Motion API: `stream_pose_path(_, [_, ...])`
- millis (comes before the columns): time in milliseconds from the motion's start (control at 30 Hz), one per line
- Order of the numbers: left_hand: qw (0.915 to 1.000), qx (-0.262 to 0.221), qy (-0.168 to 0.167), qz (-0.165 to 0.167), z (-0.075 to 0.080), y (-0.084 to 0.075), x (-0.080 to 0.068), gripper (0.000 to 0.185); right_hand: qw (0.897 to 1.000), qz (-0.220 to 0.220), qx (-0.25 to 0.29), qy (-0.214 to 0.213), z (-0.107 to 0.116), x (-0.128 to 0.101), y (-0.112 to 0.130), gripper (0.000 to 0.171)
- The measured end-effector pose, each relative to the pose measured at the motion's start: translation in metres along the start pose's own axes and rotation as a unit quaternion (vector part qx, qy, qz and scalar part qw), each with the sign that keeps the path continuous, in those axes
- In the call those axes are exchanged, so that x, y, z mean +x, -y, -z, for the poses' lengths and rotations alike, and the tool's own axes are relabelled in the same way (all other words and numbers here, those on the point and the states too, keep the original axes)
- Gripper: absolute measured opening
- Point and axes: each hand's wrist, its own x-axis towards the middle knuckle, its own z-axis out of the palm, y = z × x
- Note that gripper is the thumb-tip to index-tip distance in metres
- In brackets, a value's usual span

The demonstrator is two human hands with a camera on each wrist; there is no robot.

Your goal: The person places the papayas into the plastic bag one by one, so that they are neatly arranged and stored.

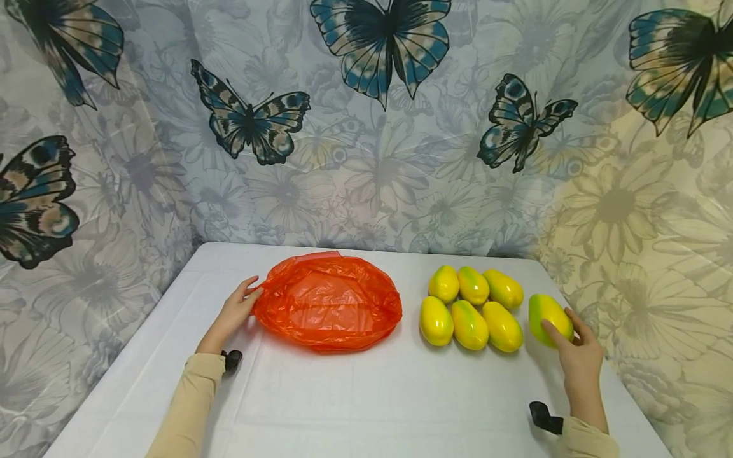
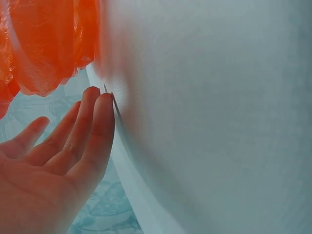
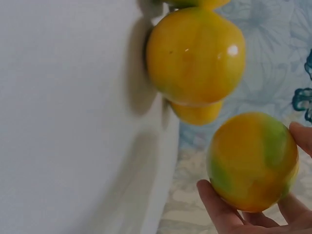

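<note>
- My right hand (image 1: 583, 357) grips a mango (image 1: 546, 316) between thumb and fingers, raised off the table (image 1: 366, 407).
- My left hand (image 1: 233, 313), fingers nearly straight, is at the left edge of the red bag (image 1: 329, 305), perhaps touching.
- Six other mangoes (image 1: 470, 323) sit in two rows, right of the red bag.

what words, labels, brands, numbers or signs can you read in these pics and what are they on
None can be read.
Red plastic bag: creases, no legible print.
Yellow-green fruit in the right hand and the six other fruits: no lettering visible.
Backdrop: butterflies and flowers, no words.
Black wrist piece on the left arm: too small to tell.
</note>
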Motion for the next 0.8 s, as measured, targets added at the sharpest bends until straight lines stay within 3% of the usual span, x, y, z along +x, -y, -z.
stream_pose_path(367, [1.0000, -0.004, 0.000, 0.001, 0.001, 0.002, -0.001, 0.065, 0.996, 0.037, 0.082, -0.013, -0.015, -0.009, 0.016, 0.065])
stream_pose_path(800, [0.9999, -0.007, -0.003, -0.006, 0.000, 0.002, -0.002, 0.065, 0.996, 0.071, 0.051, -0.011, -0.036, -0.014, 0.028, 0.065])
